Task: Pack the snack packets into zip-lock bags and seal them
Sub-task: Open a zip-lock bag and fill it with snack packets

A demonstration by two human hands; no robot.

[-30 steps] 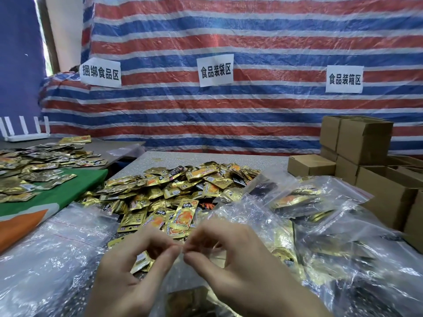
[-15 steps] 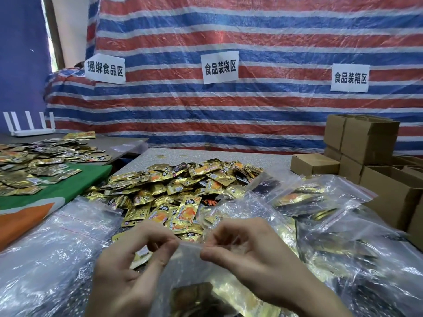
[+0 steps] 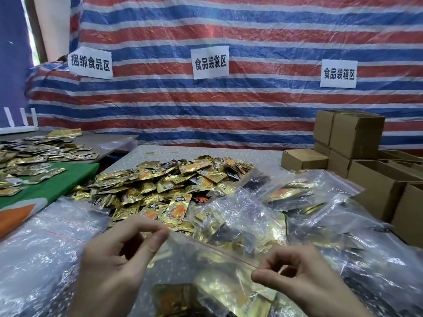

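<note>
Zip-lock bag (image 3: 194, 259) w/ gold packets inside, held just in front of the loose packet pile (image 3: 169, 181). L hand (image 3: 114, 259) pinches the zip strip's left end, R hand (image 3: 304, 275) its right end, thumb + forefinger each. Filled bags (image 3: 297, 197) right of pile, empty bags (image 3: 45, 236) left of it, cardboard boxes (image 3: 357, 136) further right.

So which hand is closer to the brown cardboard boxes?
Right. The right hand pinches the zip-lock bag at the end nearer the cardboard boxes, which stand farther back on the right. The left hand pinches its other end, farther left.
</note>
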